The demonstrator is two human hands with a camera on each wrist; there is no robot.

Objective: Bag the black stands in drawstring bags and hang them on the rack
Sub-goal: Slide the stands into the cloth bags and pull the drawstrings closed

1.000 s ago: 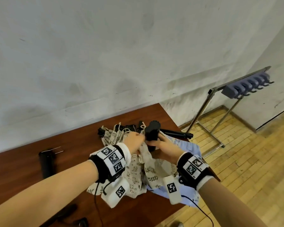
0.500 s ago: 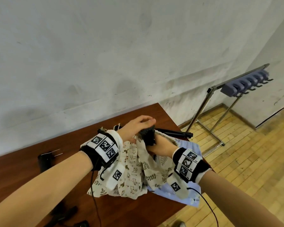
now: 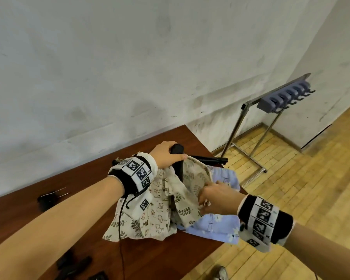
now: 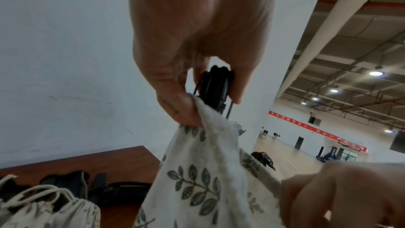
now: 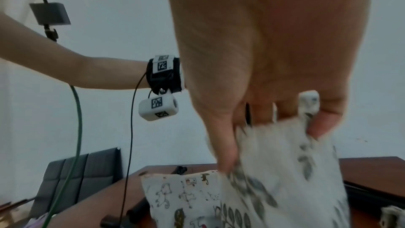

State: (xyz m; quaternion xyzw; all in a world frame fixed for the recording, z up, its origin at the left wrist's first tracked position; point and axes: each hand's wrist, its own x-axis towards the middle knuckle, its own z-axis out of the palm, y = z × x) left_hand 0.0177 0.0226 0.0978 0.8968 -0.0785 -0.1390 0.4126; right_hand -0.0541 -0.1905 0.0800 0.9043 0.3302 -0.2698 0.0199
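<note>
A: Head view, status?
B: Left hand (image 3: 166, 156) grasps the top of the black stand (image 3: 177, 158), upright, lower part inside the leaf-print bag (image 3: 192, 190). Right hand (image 3: 216, 197) pinches the bag's rim, below the left fingers. Bag sits on the surface (image 3: 160, 259); rack (image 3: 279, 98) stands well apart on the floor.

A: Left wrist view?
B: Fingers (image 4: 175, 103) curled round the stand (image 4: 215, 89), also pinching the bag (image 4: 208, 171) edge.

A: Right wrist view?
B: Blurred. Fingers (image 5: 225, 145) clenched on the bag (image 5: 274, 162) cloth; a cat-print bag (image 5: 181, 197) lies below them.
</note>
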